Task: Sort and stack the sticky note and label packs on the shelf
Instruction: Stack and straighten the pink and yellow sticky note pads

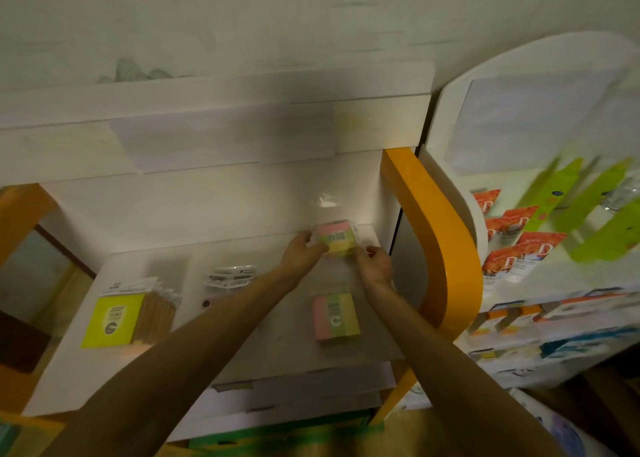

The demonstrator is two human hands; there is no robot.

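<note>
Both hands are holding a pink, green and yellow sticky note pack [336, 241] at the back of the white shelf [242, 335]. The left hand [303, 252] and right hand [375, 264] are pinching its sides. The pack could be slipping out and knocking the matching pack [336, 316] lying nearer.

Your head camera gives a dim, greenish picture with soft focus throughout. A broad shadow falls across the white back panel [221, 138] above the shelf [242, 335], and your forearms read dark. A small patch of glare shines on the plastic wrap just above the striped sticky note pack [336, 241] you hold. Motion blur smears the green hanging cards [595, 211] at right. Wide-angle distortion bends the orange frame [436, 235] and the picture's edges.
</note>
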